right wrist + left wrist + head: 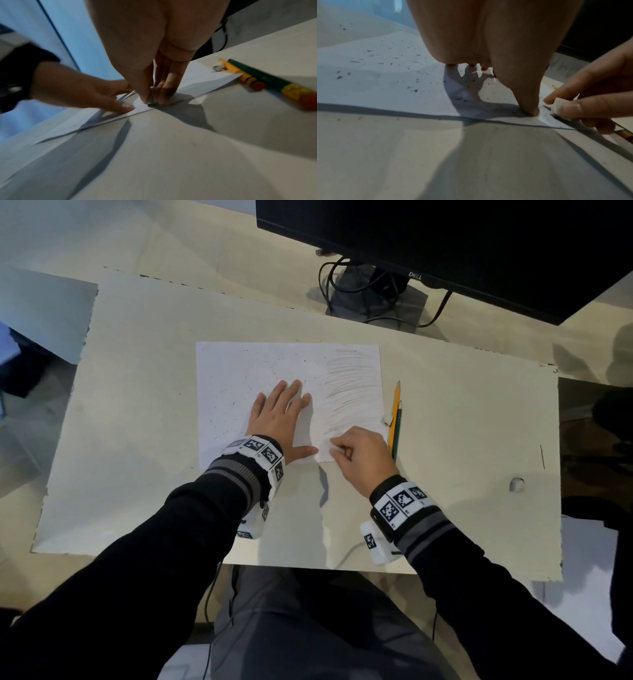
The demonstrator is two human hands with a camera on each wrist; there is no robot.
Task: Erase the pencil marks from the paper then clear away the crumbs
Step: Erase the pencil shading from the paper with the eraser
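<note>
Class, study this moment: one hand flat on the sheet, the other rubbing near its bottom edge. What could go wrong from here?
1. The right hand rubs the eraser at the paper's near edge, which lifts slightly; it might crease or tear.
2. The left hand rests among the crumbs and could smear them.

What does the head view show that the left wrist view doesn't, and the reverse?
Only the head view: pencil marks left on the paper's right strip, a monitor, a green pencil and a small white piece.
Only the left wrist view: the eraser's dirty underside against the sheet.
Both: left hand pressing the paper, right hand pinching the eraser, scattered crumbs, yellow pencil.
</note>
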